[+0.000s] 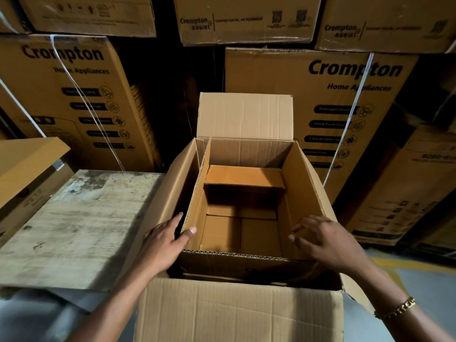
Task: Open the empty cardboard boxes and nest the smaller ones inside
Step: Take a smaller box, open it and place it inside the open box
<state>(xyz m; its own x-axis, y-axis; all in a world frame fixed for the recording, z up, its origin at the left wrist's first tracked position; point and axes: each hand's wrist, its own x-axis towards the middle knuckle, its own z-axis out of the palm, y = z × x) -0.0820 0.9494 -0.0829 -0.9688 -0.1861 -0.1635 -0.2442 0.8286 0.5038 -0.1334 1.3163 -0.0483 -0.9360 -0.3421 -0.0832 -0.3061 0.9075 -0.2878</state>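
Observation:
A large open cardboard box (237, 309) stands in front of me, its far flap upright and its near flap hanging toward me. Inside it sits a smaller open box (195, 201) with its flaps up, and a still smaller open box (243, 175) lies inside that one, empty at the bottom. My left hand (164, 239) holds the left flap of the smaller box, fingers outside it and thumb over its corner. My right hand (325, 239) hovers with loosely spread fingers at the right wall of the nested box; contact with it is unclear.
A worn wooden board (74, 223) lies to the left of the large box. A tan box (27, 166) sits at the far left edge. Stacks of printed appliance cartons (345, 99) wall in the back and right. Grey floor with a yellow line (404, 267) shows at lower right.

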